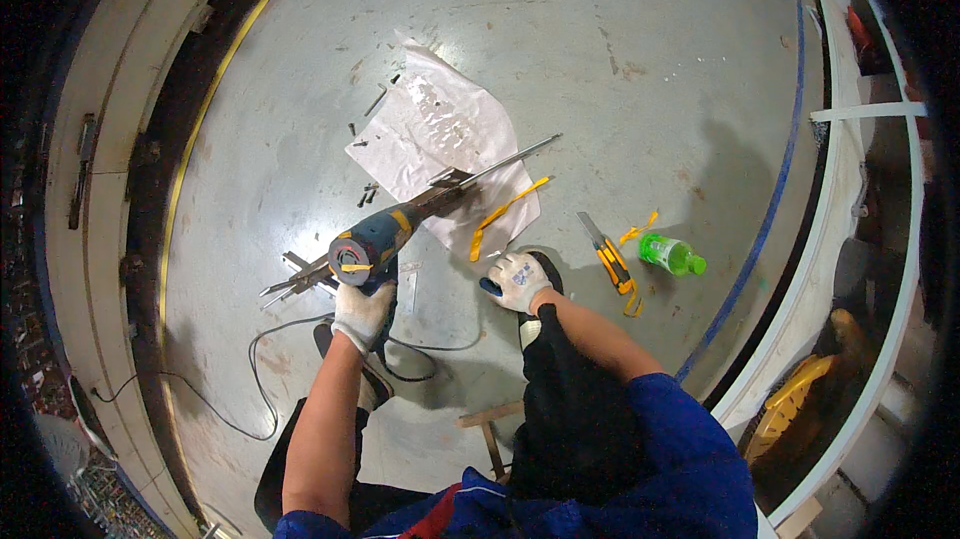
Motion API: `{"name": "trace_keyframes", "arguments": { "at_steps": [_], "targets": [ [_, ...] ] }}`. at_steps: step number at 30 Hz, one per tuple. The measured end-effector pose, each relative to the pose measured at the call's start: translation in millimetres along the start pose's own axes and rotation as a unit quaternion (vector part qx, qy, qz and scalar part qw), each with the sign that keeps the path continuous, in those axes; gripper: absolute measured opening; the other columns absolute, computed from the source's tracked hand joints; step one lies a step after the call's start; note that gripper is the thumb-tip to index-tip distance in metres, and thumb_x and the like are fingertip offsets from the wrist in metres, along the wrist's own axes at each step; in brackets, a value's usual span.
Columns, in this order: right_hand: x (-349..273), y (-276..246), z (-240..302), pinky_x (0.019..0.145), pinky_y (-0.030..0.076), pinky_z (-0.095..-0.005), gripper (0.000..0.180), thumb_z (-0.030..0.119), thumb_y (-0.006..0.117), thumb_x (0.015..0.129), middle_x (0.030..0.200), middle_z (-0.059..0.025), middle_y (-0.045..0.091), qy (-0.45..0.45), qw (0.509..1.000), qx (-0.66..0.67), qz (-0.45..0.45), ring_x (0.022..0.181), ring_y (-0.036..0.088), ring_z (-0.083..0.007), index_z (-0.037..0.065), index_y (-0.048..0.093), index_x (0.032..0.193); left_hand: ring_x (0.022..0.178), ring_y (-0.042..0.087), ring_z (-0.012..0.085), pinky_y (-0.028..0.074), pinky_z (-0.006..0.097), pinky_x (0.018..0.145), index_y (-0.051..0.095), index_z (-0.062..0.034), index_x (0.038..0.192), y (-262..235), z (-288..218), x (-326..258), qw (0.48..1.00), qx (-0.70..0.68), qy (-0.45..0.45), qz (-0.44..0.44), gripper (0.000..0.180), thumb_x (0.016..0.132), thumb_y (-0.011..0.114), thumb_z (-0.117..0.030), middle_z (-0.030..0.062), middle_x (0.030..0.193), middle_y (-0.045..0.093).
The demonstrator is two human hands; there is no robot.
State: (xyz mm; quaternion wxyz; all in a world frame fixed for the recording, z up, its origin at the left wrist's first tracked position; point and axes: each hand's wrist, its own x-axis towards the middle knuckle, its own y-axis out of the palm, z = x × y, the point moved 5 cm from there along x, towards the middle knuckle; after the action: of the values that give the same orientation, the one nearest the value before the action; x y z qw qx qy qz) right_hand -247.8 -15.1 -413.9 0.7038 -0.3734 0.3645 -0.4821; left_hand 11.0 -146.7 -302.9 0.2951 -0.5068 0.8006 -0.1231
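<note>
My left hand (362, 311), in a white glove, is wrapped round the grip of a corded power tool (375, 236) with a blue-green body. The tool's dark front end points to the far right, over a whitish cloth (455, 104). A long thin metal rod (515, 154) runs on from that end; I cannot tell whether it is fixed in the tool. My right hand (520, 282), gloved with a dark blue palm, hangs by my right shoe. Its fingers are curled in and nothing shows in them. A yellow strip (510, 211) lies on the cloth's edge near it.
To the right lie a yellow utility knife (608, 257) and a green bottle (672, 254) on its side. Several dark bolts (367, 195) are left of the cloth. Metal bars (295, 281) lie beside the tool, and its cable (262, 379) loops leftward. White shelving (880, 111) stands right.
</note>
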Motion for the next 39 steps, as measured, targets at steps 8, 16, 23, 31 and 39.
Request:
{"name": "trace_keyframes", "arguments": {
  "at_steps": [8, 16, 23, 31, 39],
  "targets": [
    [2.5, -2.6, 0.9, 0.090, 0.053, -0.0433, 0.029, 0.042, 0.065, 0.089, 0.099, -0.0093, 0.071, 0.023, 0.999, 0.012, 0.030, 0.101, 0.066, -0.0290, 0.015, 0.073, 0.091, 0.080, 0.067, 0.0167, 0.058, 0.032, 0.067, 0.060, -0.0017, 0.124, -1.9, 4.4, -0.6, 1.000, -0.001, -0.021, 0.000, 0.035, 0.090, 0.068, -0.002, 0.0093, 0.102, 0.069],
    [2.5, -3.1, 1.5, 0.092, 0.053, -0.0431, 0.029, 0.042, 0.065, 0.090, 0.101, -0.0084, 0.072, 0.027, 0.999, 0.016, 0.027, 0.103, 0.067, -0.0281, 0.015, 0.073, 0.093, 0.110, 0.068, 0.0256, 0.051, 0.036, 0.099, 0.064, 0.0018, 0.127, -5.2, 10.0, -3.1, 0.993, -0.085, -0.078, -0.015, 0.045, 0.084, 0.073, -0.006, 0.0152, 0.117, 0.071],
    [0.3, -2.4, -0.7, 0.092, 0.052, -0.0434, 0.028, 0.043, 0.065, 0.090, 0.100, -0.0080, 0.072, 0.031, 0.999, 0.006, 0.035, 0.102, 0.066, -0.0275, 0.016, 0.073, 0.094, 0.105, 0.069, 0.0234, 0.053, 0.036, 0.096, 0.063, 0.0015, 0.127, -7.0, -3.5, -7.3, 0.990, -0.053, -0.131, -0.008, 0.045, 0.084, 0.073, -0.007, 0.0147, 0.114, 0.072],
    [1.7, -0.5, -1.5, 0.088, 0.053, -0.0438, 0.028, 0.042, 0.065, 0.091, 0.099, -0.0080, 0.071, 0.027, 0.999, 0.016, 0.026, 0.100, 0.067, -0.0276, 0.016, 0.073, 0.092, 0.101, 0.069, 0.0230, 0.055, 0.036, 0.090, 0.063, 0.0017, 0.126, -8.4, -3.0, -7.0, 0.991, -0.039, -0.124, -0.016, 0.044, 0.085, 0.073, -0.008, 0.0141, 0.111, 0.073],
    [0.1, -3.3, -1.5, 0.089, 0.053, -0.0438, 0.027, 0.041, 0.065, 0.091, 0.099, -0.0085, 0.072, 0.024, 0.999, 0.009, 0.022, 0.100, 0.067, -0.0275, 0.015, 0.073, 0.091, 0.097, 0.068, 0.0212, 0.056, 0.034, 0.086, 0.059, 0.0005, 0.128, -7.8, -9.0, -6.8, 0.996, -0.013, -0.086, -0.013, 0.043, 0.086, 0.069, 0.001, 0.0116, 0.110, 0.070]
  ]
}}
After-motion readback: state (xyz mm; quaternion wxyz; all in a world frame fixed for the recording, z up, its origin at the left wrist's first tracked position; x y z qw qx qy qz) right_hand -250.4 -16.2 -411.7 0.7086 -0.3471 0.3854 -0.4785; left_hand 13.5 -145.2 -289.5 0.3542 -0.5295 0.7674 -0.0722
